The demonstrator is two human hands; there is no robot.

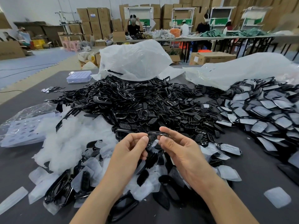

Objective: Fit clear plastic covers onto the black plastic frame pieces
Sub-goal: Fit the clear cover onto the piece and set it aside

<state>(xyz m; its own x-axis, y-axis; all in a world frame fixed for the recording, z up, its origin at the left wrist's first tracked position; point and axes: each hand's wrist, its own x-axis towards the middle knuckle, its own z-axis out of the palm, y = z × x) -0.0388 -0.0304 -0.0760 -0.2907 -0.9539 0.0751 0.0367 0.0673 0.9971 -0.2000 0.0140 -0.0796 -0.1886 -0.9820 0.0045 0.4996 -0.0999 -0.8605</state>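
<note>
Black frame piece (155, 134): you hold it in the air just in front of the big frame pile (137, 101), one end in each hand; whether a cover already sits on it cannot be told.
Left hand (129, 149): your fingers are curled in, thumb and fingertips pinching the piece's left end.
Right hand (179, 147): your thumb and forefinger clamp the right end, the other fingers loosely bent below.
Clear covers (72, 136): a loose white heap at the pile's left front, mixed with stray black pieces.
Open plastic bag (134, 60): right behind the pile, black pieces showing at its mouth.
Second bag (242, 68): behind and right of the pile, lying flat; its contents cannot be made out.
Covered pieces (262, 110): a spread of them to the pile's right, touching its edge.
Lilac tray (79, 76): behind the pile's left corner, round holes in its top.
Clear sack (21, 125): left of the pile, holding lilac sheets with round holes.
Table (19, 172): dark grey, bearing all of it.
</note>
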